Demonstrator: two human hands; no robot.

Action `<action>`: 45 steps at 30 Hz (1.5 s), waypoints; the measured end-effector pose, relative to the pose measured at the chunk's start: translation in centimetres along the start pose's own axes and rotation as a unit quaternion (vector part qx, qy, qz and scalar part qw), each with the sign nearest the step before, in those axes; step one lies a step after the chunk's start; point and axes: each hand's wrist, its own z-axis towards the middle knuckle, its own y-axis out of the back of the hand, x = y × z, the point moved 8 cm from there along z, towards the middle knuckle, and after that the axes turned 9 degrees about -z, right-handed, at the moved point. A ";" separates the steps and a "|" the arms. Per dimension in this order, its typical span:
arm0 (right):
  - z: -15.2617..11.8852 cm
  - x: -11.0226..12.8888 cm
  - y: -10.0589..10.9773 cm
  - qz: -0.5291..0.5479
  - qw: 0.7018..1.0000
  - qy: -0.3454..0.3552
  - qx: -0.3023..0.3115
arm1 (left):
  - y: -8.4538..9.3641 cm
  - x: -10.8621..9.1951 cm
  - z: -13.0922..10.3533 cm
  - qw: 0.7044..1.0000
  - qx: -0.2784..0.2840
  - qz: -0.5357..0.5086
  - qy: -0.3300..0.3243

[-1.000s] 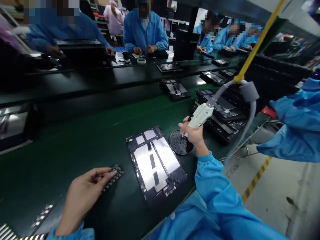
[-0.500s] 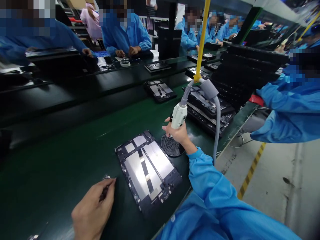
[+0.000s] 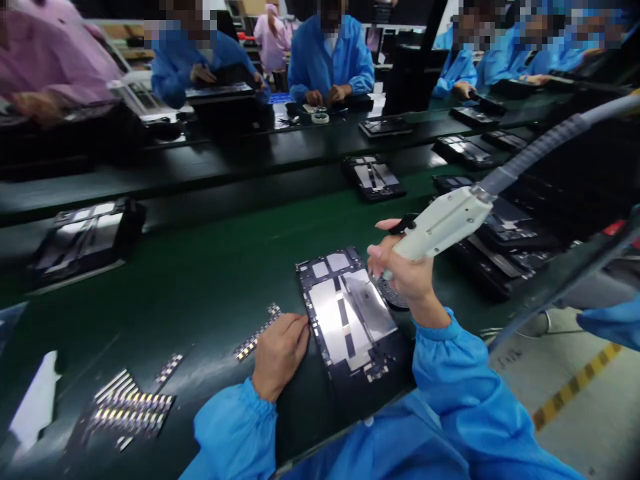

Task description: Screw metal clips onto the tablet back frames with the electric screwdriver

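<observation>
My right hand (image 3: 413, 277) grips a pale electric screwdriver (image 3: 445, 220), tilted, its cable rising to the upper right. The driver's lower end is over the upper right side of an opened tablet (image 3: 327, 320) with silvery battery panels; its tip is hard to make out. At the tablet's left edge, my left hand (image 3: 281, 350) has its fingertips pinched together; whatever they hold is hidden. Beside that hand lies a strip of small metallic parts (image 3: 250, 343). Partly behind my right hand is a round black screw tray (image 3: 394, 295).
More strips of small parts (image 3: 133, 407) and a white piece (image 3: 37, 400) lie at the lower left. Other opened tablets rest at the left (image 3: 83, 237) and farther back (image 3: 373, 177). Stacked tablets (image 3: 500, 240) stand at the right. Several people work across the bench.
The view has swung left. My right hand has brought the screwdriver from above the screw tray to the tablet and tilted it. My left hand has moved up against the tablet's left edge.
</observation>
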 end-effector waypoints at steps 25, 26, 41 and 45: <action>-2.2 -4.8 -13.4 -0.075 0.978 -0.081 0.177 | 2.1 4.6 -0.9 0.966 -0.007 0.072 0.249; -2.2 -4.8 -13.3 -0.075 0.978 -0.082 0.175 | 2.3 4.5 -0.8 0.969 -0.025 0.051 0.240; -3.5 -5.4 -13.7 -0.060 0.978 -0.081 0.181 | 3.2 2.5 -0.9 0.977 -0.110 -0.098 0.153; -3.5 -5.7 -13.9 -0.047 0.976 -0.090 0.193 | 3.4 1.7 -1.0 0.986 -0.108 -0.065 0.107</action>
